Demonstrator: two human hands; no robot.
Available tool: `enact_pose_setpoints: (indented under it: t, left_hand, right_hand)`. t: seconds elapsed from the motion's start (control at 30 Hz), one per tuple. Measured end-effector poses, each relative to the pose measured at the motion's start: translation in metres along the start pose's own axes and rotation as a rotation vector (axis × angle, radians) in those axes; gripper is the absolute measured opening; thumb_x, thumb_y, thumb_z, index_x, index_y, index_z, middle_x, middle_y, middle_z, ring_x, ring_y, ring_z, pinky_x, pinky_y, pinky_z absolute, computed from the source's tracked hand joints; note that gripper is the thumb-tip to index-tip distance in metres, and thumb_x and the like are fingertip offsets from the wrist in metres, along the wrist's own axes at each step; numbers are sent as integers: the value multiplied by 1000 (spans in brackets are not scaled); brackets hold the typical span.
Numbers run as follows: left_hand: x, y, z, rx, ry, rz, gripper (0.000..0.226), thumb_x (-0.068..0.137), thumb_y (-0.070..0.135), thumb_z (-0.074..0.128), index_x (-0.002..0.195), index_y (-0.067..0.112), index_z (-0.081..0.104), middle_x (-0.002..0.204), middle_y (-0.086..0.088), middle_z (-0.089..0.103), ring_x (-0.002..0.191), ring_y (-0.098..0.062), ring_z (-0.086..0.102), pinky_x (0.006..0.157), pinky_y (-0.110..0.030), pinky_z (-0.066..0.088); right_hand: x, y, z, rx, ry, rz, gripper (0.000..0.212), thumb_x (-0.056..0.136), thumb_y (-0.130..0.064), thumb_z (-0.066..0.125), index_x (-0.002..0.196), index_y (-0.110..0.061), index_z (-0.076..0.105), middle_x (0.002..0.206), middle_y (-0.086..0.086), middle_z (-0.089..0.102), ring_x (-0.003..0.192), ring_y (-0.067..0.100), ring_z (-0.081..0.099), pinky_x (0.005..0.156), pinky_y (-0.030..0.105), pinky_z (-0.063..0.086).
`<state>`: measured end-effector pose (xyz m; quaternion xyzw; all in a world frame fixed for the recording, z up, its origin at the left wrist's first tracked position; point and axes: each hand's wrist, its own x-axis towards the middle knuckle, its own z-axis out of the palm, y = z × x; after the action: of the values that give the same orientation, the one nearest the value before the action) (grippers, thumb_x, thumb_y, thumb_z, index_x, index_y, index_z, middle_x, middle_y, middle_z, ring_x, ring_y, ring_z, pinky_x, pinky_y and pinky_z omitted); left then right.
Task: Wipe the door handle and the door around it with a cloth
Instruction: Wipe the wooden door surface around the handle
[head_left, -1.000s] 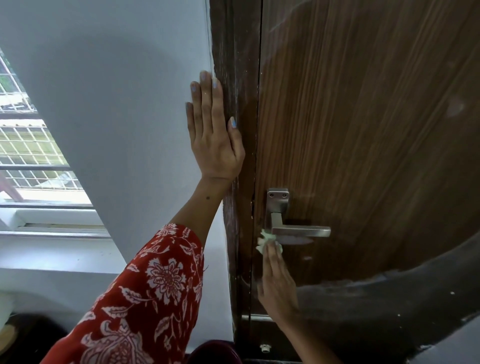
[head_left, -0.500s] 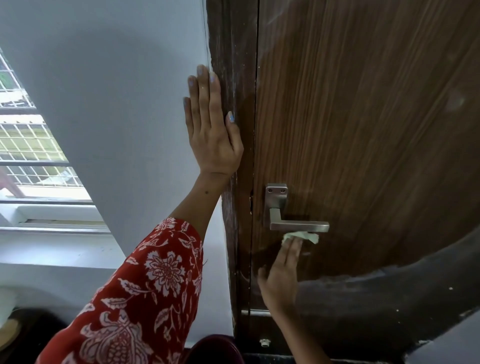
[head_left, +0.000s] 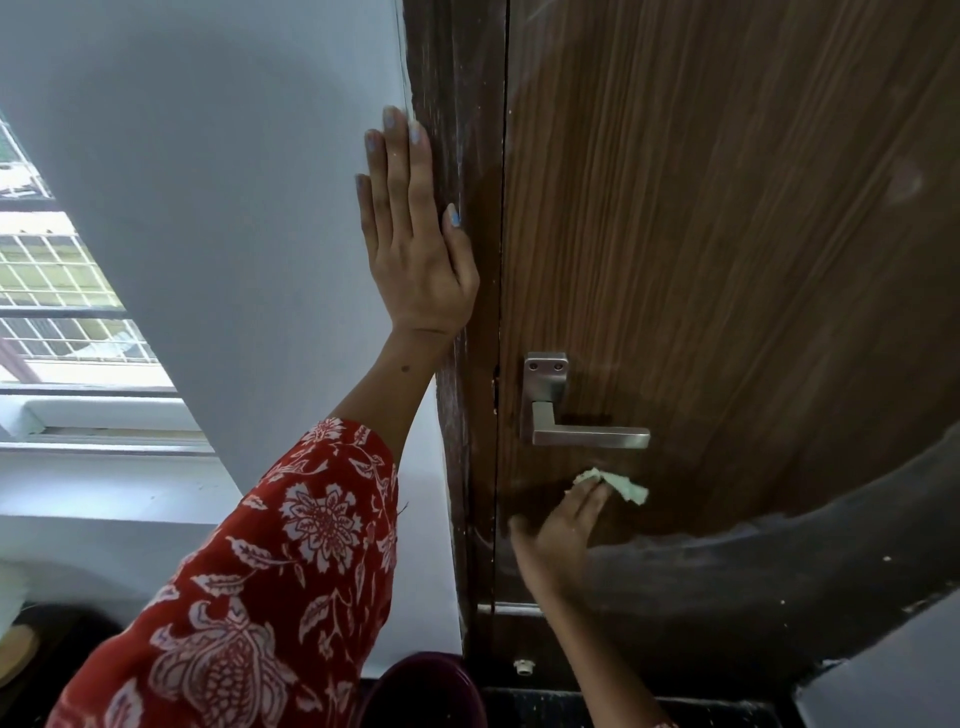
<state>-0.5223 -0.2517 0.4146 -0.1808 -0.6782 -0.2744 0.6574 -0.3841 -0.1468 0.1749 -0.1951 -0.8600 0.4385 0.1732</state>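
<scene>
A brown wood-grain door fills the right side. Its silver lever handle points right from a small plate with two screws. My right hand presses a small pale green cloth flat against the door just below the lever's free end, not touching the lever. My left hand lies flat, fingers up and apart, on the white wall beside the dark door frame, holding nothing. A red floral sleeve covers my left forearm.
A white wall stands left of the frame, with a barred window and sill at far left. A dark purple round object sits low by the frame. The door's lower part is dark and scuffed.
My right hand has carried the cloth from the handle's inner end rightward under the lever, then down to the door below it. My left hand stays on the wall.
</scene>
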Motion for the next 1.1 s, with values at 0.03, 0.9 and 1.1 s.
enact_pose_setpoints:
  t: [0.03, 0.9, 1.1]
  left_hand:
    - [0, 0, 0, -2, 1, 0, 49, 93, 18, 37, 139, 1, 31, 144, -29, 38, 138, -40, 27, 119, -43, 13]
    - [1, 1, 1, -5, 8, 7, 48, 93, 20, 36, 136, -1, 36, 142, -30, 40, 136, -43, 30, 118, -45, 15]
    - [1, 0, 0, -1, 7, 2, 48, 92, 18, 40, 136, -1, 37, 142, -30, 40, 136, -43, 30, 118, -42, 13]
  right_hand:
    - [-3, -6, 4, 1, -9, -26, 108, 80, -25, 68, 144, -10, -17, 153, 10, -21, 141, 29, -5, 107, 36, 27]
    - [27, -24, -10, 481, 70, 287, 92, 78, -7, 65, 147, -10, 4, 154, 11, 8, 136, 22, 20, 104, 31, 35]
    - [-12, -35, 24, -222, 25, -290, 104, 75, -21, 71, 147, -4, -2, 151, 12, -16, 139, 26, -9, 106, 35, 37]
